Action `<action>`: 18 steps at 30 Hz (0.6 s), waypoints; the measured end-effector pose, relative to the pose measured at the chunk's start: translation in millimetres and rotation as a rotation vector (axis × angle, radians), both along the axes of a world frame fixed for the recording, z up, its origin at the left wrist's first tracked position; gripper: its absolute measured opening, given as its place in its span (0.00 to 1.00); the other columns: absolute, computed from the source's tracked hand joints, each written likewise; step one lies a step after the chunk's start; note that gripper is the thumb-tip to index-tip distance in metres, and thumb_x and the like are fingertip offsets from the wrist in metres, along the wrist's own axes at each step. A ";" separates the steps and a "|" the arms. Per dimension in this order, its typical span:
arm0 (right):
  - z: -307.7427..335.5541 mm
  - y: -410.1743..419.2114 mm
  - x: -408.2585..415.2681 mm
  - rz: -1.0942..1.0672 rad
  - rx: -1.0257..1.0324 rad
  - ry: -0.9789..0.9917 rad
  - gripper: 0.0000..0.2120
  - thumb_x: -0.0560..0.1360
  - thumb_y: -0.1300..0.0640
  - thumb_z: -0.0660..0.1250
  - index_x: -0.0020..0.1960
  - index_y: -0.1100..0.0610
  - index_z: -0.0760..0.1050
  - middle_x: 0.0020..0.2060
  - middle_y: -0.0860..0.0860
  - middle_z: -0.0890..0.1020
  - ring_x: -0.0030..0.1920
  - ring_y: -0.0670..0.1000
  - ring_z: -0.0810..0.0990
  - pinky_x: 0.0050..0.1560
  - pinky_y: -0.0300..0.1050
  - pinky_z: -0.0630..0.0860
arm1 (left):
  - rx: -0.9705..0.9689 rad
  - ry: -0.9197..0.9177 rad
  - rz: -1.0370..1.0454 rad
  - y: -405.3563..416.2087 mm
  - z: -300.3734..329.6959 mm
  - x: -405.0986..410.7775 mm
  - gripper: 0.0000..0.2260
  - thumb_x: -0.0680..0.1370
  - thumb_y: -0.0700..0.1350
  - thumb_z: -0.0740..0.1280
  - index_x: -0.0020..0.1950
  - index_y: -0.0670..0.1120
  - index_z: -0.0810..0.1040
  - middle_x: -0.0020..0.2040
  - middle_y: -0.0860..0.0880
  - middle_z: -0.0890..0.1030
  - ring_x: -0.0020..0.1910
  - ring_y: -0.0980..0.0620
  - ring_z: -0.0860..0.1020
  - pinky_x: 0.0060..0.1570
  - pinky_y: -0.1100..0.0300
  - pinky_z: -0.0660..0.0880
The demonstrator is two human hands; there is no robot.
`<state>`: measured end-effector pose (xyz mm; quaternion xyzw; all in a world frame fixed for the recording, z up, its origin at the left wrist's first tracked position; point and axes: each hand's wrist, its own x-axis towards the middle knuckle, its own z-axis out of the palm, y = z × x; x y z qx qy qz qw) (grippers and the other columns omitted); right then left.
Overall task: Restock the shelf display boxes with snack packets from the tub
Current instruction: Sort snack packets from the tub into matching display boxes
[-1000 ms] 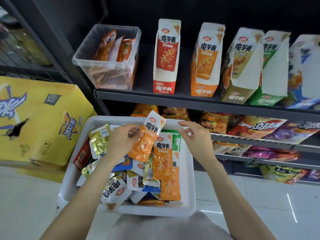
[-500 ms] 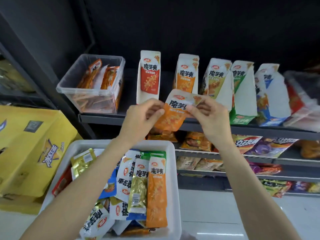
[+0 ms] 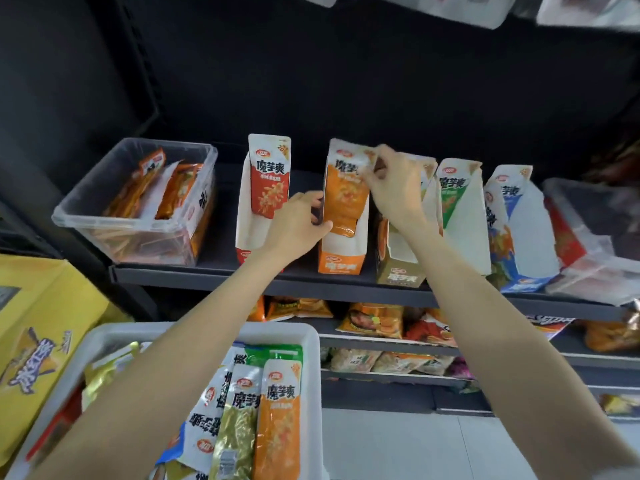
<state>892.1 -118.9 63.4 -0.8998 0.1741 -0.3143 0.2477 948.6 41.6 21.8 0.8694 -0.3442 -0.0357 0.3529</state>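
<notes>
An orange snack packet (image 3: 344, 188) stands upright in the orange display box (image 3: 341, 263) on the shelf (image 3: 311, 284). My right hand (image 3: 394, 190) pinches the packet's top right corner. My left hand (image 3: 296, 225) holds its lower left edge, thumb on the front. Left of it is a red display box (image 3: 263, 188) with a red packet. To the right stand olive (image 3: 398, 268), green (image 3: 457, 199) and blue (image 3: 516, 230) display boxes. The white tub (image 3: 308, 375) at the bottom left holds several mixed packets, an orange one (image 3: 277, 417) on top.
A clear plastic bin (image 3: 138, 206) with orange packets sits at the shelf's left end. Another clear bin (image 3: 595, 244) is at the far right. A yellow carton (image 3: 38, 341) stands left of the tub. Lower shelves hold chip bags (image 3: 377, 320).
Both hands lifted the orange packet from over the tub up to the shelf and set it into the orange display box. The view tilted upward.
</notes>
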 end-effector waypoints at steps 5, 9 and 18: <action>-15.8 -11.5 23.2 -0.083 -0.097 0.168 0.19 0.75 0.54 0.69 0.64 0.57 0.75 0.57 0.55 0.74 0.54 0.52 0.76 0.45 0.38 0.66 | -0.007 -0.012 -0.001 -0.7 -6.2 4.5 0.23 0.76 0.44 0.69 0.70 0.49 0.69 0.60 0.50 0.76 0.45 0.56 0.79 0.39 0.69 0.69; -8.9 -3.8 19.2 -0.076 -0.037 0.070 0.17 0.72 0.62 0.71 0.59 0.57 0.71 0.57 0.54 0.73 0.51 0.50 0.76 0.44 0.37 0.69 | -0.036 -0.044 0.010 2.2 -5.4 -0.1 0.22 0.76 0.44 0.69 0.69 0.47 0.70 0.58 0.51 0.77 0.44 0.57 0.79 0.44 0.66 0.71; -44.1 73.7 -73.9 0.146 -0.047 -0.227 0.06 0.75 0.66 0.66 0.52 0.63 0.76 0.55 0.56 0.76 0.54 0.44 0.73 0.54 0.26 0.66 | -0.408 -0.261 -0.005 83.6 -15.9 -52.7 0.10 0.79 0.45 0.65 0.58 0.46 0.79 0.49 0.55 0.81 0.48 0.58 0.79 0.47 0.63 0.77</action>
